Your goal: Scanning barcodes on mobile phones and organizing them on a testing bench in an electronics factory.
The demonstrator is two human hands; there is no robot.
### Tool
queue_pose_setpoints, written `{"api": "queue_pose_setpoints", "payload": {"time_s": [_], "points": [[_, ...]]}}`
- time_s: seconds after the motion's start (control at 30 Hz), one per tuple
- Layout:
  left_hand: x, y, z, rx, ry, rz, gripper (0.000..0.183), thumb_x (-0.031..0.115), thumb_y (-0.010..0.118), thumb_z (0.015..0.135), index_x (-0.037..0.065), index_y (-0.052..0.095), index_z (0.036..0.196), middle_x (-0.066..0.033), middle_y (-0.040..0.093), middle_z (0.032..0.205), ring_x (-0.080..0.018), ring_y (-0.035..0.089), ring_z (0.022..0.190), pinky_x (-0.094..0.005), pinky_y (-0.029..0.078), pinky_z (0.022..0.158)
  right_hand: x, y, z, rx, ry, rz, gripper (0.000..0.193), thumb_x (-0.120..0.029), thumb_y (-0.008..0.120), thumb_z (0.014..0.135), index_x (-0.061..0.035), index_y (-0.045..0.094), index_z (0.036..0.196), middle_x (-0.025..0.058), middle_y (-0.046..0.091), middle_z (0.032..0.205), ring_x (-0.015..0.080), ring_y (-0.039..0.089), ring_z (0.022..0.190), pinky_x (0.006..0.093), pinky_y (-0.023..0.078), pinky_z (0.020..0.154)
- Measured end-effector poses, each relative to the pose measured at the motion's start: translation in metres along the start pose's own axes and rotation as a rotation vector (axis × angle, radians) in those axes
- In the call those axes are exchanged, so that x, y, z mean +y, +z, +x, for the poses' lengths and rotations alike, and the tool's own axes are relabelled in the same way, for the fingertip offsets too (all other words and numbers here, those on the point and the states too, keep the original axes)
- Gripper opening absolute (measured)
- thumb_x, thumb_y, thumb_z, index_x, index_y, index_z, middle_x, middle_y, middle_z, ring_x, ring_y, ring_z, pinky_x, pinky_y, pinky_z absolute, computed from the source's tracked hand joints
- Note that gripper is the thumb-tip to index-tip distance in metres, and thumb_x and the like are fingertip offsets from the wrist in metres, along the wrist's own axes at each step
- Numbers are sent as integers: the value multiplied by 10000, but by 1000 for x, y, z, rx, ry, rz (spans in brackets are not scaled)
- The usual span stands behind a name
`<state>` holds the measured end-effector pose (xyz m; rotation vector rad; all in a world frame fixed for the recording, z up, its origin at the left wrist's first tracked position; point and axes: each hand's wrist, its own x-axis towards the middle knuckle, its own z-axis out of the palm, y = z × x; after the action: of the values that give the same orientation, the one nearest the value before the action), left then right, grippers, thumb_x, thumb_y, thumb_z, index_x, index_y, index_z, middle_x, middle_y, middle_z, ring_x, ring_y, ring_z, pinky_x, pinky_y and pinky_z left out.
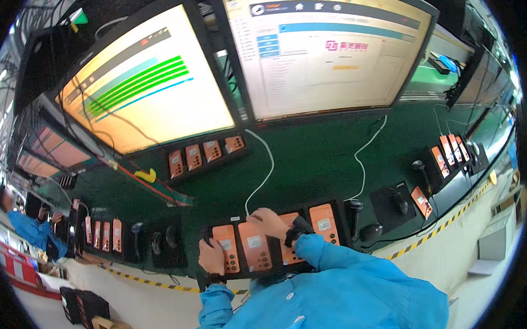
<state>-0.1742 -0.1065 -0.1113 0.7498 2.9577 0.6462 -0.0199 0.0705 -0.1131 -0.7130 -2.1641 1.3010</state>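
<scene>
Four flat, rectangular orange devices (257, 253) with white labels and dark round spots stand side by side in a dark tray (342, 223) at lower centre. The left hand (211, 257) curls at the tray's left end; whether it clamps anything, I cannot tell. The right hand (270, 224) bends over the second device's top, beside a thin white cable (270, 159); its grip is hidden. Smooth green table (310, 162) lies open mid-frame; striped tape (442, 221) follows its edge at lower right.
</scene>
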Motion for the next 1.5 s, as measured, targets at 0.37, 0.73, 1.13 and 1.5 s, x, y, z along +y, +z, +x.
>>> {"api": "queue_pose_setpoints", "payload": {"time_s": [0.37,0.73,1.13,1.5], "points": [[1,0,2,-4,-37,-6,378,368,440,918,34,544,1061,-223,647,974,-434,624,805,-522,486,700,-52,-10,-6,9,192,107,279,-244,617,888,34,627,899,128,600,685,147,547,630,324,446,578],[2,-2,2,58,-1,-1,345,341,463,903,35,535,1047,-168,650,951,-373,650,758,-489,515,643,-54,-6,-1,-8,244,-38,269,-241,584,896,26,606,869,207,603,704,302,600,612,367,447,567],[6,-7,4,25,-19,38,308,301,492,892,27,540,1024,-155,647,916,-337,653,760,-454,518,635,-32,3,18,171,303,-152,252,-274,461,956,-36,538,923,234,634,785,427,609,725,492,471,617],[12,-17,12,-45,-136,36,280,285,542,872,33,558,993,-167,637,847,-356,641,712,-460,518,620,-2,26,173,-645,-156,-83,228,-95,540,783,-22,692,937,192,670,845,363,639,828,408,515,780]]}}
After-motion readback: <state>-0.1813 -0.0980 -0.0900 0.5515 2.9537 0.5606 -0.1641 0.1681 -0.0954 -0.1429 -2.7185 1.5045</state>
